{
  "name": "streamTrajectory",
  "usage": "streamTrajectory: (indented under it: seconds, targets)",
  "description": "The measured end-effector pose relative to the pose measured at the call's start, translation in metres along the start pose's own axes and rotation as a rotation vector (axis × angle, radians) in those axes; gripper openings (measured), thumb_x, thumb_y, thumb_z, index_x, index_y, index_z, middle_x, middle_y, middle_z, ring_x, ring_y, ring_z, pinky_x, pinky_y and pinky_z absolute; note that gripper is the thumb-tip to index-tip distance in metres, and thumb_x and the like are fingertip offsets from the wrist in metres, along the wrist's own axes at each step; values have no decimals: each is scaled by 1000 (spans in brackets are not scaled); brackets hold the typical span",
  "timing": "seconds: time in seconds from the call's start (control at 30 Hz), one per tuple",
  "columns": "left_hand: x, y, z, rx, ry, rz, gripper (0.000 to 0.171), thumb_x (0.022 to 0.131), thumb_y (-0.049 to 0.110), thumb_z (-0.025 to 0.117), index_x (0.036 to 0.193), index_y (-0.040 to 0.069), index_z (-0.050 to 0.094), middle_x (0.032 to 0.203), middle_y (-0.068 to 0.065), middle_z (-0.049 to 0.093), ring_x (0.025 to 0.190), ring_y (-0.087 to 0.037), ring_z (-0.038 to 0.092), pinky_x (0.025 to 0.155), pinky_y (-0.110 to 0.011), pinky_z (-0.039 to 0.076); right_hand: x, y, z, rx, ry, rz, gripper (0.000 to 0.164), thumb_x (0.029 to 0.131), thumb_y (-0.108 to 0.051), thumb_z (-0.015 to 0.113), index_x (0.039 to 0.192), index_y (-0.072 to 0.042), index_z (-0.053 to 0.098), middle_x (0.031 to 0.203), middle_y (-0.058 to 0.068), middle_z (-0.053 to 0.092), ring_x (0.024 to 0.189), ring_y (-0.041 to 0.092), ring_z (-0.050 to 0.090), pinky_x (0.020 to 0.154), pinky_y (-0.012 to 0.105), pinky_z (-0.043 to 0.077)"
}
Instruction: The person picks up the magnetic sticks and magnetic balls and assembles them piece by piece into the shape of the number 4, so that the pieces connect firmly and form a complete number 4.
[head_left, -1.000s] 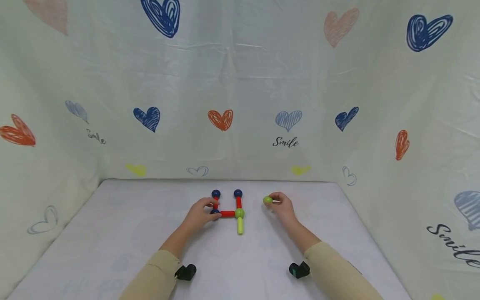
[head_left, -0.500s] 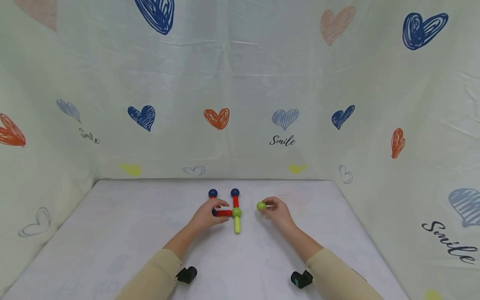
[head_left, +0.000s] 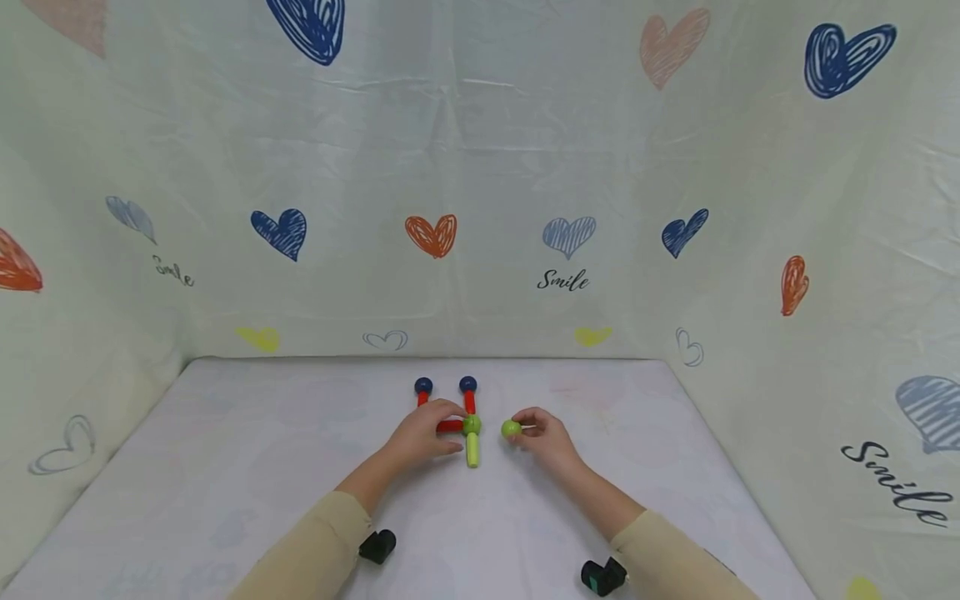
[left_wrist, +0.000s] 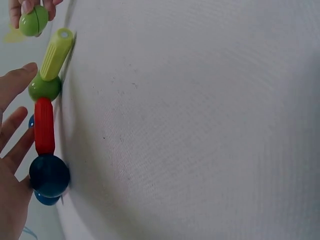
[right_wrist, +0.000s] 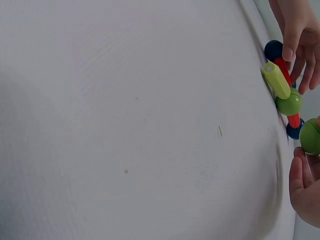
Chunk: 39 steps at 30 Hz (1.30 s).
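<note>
On the white table lies a joined figure of toy rods and balls: a green ball (head_left: 472, 425), a yellow-green rod (head_left: 472, 451) towards me, red rods (left_wrist: 44, 126) and dark blue balls (head_left: 468, 384). My left hand (head_left: 423, 435) is over its left part with thumb and fingers spread apart, hiding the near-left blue ball (left_wrist: 49, 175) in the head view. Whether its fingertips touch the figure, I cannot tell. To the right of the figure, my right hand (head_left: 551, 442) pinches a loose green ball (head_left: 512, 429) between thumb and fingers.
A pale curtain (head_left: 495, 167) with printed hearts rises behind the table (head_left: 300, 467) and along its sides. Black wrist devices (head_left: 377, 547) sit below both sleeves.
My left hand has left the near-left blue ball and slid right along the red rod, fingers spread. My right hand has brought its green ball left and nearer me, closer to the figure.
</note>
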<state>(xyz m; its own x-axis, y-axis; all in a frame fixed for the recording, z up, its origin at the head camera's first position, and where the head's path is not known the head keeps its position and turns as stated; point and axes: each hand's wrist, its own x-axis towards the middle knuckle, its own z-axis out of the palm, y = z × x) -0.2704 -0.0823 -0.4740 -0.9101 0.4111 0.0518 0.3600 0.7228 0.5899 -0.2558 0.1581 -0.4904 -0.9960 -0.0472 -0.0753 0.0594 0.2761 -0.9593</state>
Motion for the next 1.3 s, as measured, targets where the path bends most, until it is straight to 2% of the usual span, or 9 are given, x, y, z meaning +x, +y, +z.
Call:
streamTrajectory:
  seconds: [0.2, 0.47, 0.83, 1.03, 1.3]
  targets:
    - [5, -4, 2, 77, -20, 53, 47, 76, 18, 84, 120, 19, 67, 122, 2, 61, 115, -21, 55, 95, -40, 49, -4, 0, 6, -23, -55, 20, 29, 80, -6, 78, 106, -4, 65, 110, 8, 63, 86, 17, 62, 70, 29, 52]
    - [7, -7, 7, 111, -21, 109, 40, 77, 18, 84, 114, 21, 70, 119, 0, 60, 114, -22, 54, 101, -50, 40, -13, 0, 13, -32, -116, 36, 27, 83, -6, 76, 108, -4, 64, 107, 6, 64, 88, 16, 63, 73, 29, 52]
    - [8, -7, 15, 211, -21, 114, 35, 78, 23, 83, 111, 26, 71, 123, -3, 59, 118, -24, 52, 103, -55, 33, -19, 5, 15, -19, -159, 11, 30, 82, -6, 77, 109, -2, 64, 105, 6, 65, 88, 16, 64, 74, 28, 53]
    - [9, -8, 17, 243, -10, 110, 34, 78, 23, 82, 110, 27, 72, 121, -2, 60, 116, -23, 53, 102, -55, 32, -22, 5, 15, -24, -191, -32, 31, 81, -4, 77, 110, 0, 64, 106, 6, 64, 84, 16, 61, 69, 26, 51]
    - [10, -9, 19, 296, -5, 123, 36, 76, 25, 84, 110, 29, 72, 119, -1, 61, 114, -24, 55, 102, -57, 33, -26, 4, 16, -91, -241, -50, 33, 83, -10, 77, 113, -3, 66, 105, 3, 63, 80, 15, 58, 66, 25, 49]
